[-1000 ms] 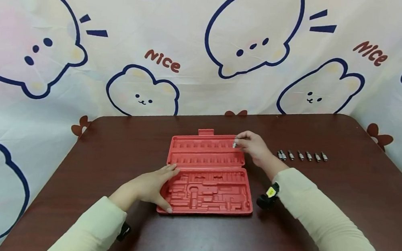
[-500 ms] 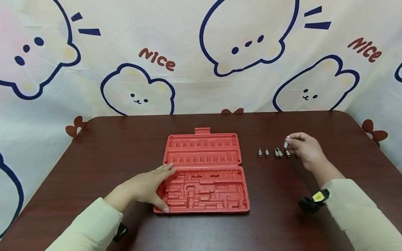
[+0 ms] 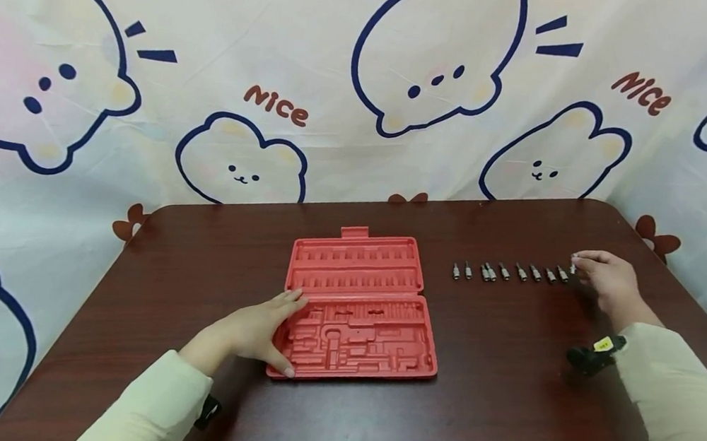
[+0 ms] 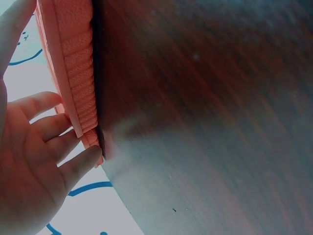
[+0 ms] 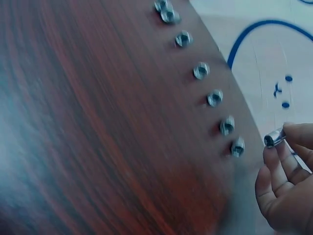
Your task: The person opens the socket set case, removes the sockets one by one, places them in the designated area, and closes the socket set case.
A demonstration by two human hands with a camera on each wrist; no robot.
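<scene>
A red plastic tool case (image 3: 355,334) lies spread flat on the table, with moulded slots in both halves. My left hand (image 3: 251,331) rests against its left side, fingers straight and thumb on the front left corner. In the left wrist view the fingers (image 4: 54,127) touch the case's ribbed side wall (image 4: 78,73). At the far right, my right hand (image 3: 610,281) pinches a small silver metal socket (image 5: 275,137) between thumb and fingertips. That hand is at the right end of a row of similar sockets (image 3: 522,273), close beside the last one (image 5: 238,147).
The brown wooden table (image 3: 359,427) carries the case near its middle and the socket row to the right. Two sockets (image 3: 488,272) in the row lie close together. Behind the table's back edge hangs a patterned cloth (image 3: 342,70).
My right hand has carried the socket rightward from the case's upper half, over the row, to the row's right end. My left hand stays at the case.
</scene>
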